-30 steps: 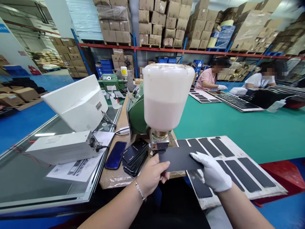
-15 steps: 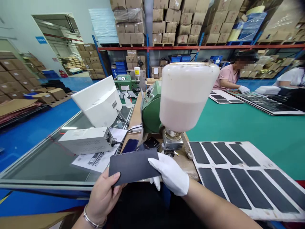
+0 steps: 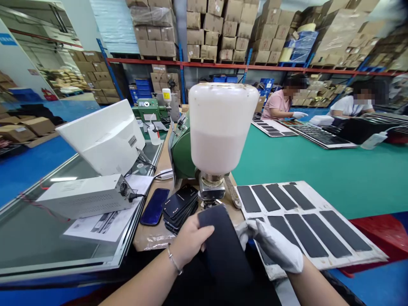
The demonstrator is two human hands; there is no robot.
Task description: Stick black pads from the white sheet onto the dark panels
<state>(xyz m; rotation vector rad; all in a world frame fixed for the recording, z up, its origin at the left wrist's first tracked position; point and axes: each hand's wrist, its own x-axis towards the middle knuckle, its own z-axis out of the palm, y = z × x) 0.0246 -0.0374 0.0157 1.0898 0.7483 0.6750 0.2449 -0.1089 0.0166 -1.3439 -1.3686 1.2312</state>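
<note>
Warehouse racking with red beams and stacked cartons (image 3: 204, 25) fills the top of the view, and two co-workers sit at a green-topped table (image 3: 318, 174) at upper right, one in a pink shirt (image 3: 277, 104) and one in a white shirt (image 3: 349, 106).

Low in the centre, a black panel (image 3: 223, 250) stands lengthwise, its long axis running from near the person's body up and away toward the base of a white bottle (image 3: 219, 127), tilted slightly so the far end leans left. Earlier it lay crosswise, long axis nearly side to side, so it has now been turned about a quarter turn.

The bare left hand (image 3: 191, 242), with a bracelet at the wrist, is curled around the panel's left edge and has hold of it. The white-gloved right hand (image 3: 274, 246) is nearly closed, its fingers (image 3: 251, 227) pinching the panel's right edge.

To the right lies a white board (image 3: 378, 255) carrying rows of black strips, just beyond the glove. To the left, a stack of black panels (image 3: 180, 208) sits beside a dark blue phone (image 3: 155, 206) on the brown-papered bench, near a green machine (image 3: 180, 148) under the bottle. A white power supply (image 3: 86, 195) rests on a glass-topped bench further left.
</note>
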